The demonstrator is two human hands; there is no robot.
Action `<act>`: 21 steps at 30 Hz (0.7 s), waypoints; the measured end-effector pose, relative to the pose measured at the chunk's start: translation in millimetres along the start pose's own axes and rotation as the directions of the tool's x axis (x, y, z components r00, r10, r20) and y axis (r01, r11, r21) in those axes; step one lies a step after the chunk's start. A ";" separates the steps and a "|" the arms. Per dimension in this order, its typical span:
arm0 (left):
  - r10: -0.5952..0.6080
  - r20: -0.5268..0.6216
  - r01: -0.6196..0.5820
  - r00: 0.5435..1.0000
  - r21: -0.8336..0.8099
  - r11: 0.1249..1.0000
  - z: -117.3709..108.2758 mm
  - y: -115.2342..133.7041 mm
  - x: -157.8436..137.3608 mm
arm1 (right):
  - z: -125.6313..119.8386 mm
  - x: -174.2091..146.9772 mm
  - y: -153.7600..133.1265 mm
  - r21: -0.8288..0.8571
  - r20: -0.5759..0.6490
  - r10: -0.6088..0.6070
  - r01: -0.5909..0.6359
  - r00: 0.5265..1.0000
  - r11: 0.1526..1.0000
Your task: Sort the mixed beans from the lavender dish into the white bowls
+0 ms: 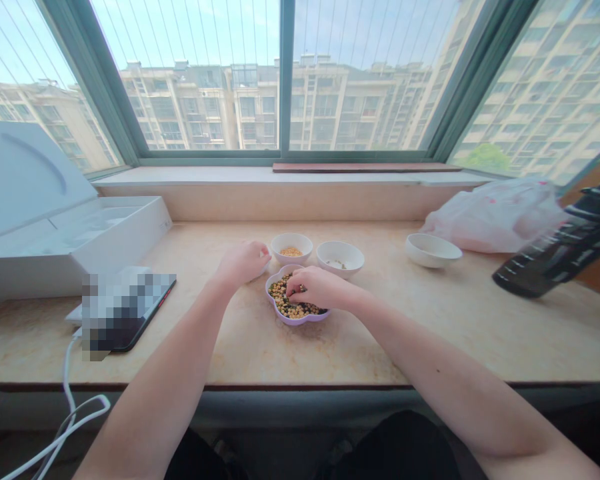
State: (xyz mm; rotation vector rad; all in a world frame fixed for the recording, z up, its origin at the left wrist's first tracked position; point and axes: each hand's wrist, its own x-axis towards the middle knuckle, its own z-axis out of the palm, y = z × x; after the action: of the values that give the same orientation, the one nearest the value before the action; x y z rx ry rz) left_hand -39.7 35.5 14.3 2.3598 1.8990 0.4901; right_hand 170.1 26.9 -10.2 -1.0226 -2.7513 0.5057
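While our right hand (325, 287) is resting low in the lilac, scallop-edged, plastic-looking dish (300, 322), we are holding its thumb and fingers narrowly together among the round tan and dark beans (300, 311); whether any bean is sitting between the tips, we cannot tell. Our left hand (243, 261) is curling just beside the small, round white bowl of yellow grains (293, 260), its fingers hiding whatever it may be holding. We are judging the beans light, hard and prone to rolling, so we are favouring a fingertip pinch across one bean's sides; the dish is looking light and stiff, best steadied by its rim. Behind it, that bowl and a second round white bowl (340, 271) are crowding the far side, while the cream, marbled tabletop (260, 353) is giving us more room toward its front edge and rightward.
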 end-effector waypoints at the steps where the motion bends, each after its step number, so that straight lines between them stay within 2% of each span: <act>1: 0.036 0.000 -0.036 0.999 -0.021 0.999 0.9 1.5 -0.4 | 0.0 -0.3 0.6 -0.009 0.001 0.015 -0.015 1.000 1.000; 5: 0.145 0.003 -0.144 0.989 -0.041 0.989 2.4 7.2 -2.1 | -0.4 -0.9 2.0 -0.042 -0.021 -0.005 0.004 1.000 0.999; 10: 0.153 -0.005 -0.153 0.988 -0.058 0.987 1.6 9.0 -3.1 | -3.6 -3.0 3.0 -0.023 -0.064 0.005 -0.006 0.998 1.000; 16: 0.164 0.005 -0.163 0.986 -0.053 0.985 0.6 10.3 -3.9 | -7.7 -4.4 5.3 -0.071 0.004 0.030 -0.030 1.000 0.997; 21: 0.190 0.012 -0.189 0.982 -0.074 0.979 4.3 10.8 -2.7 | -5.4 -2.7 6.6 -0.090 0.011 0.046 -0.045 0.999 0.995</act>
State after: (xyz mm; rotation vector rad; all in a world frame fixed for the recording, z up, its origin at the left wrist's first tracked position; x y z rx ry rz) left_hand -28.8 31.0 12.4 2.5011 1.6273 0.5387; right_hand 177.5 31.2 -7.7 -1.1086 -2.7908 0.3989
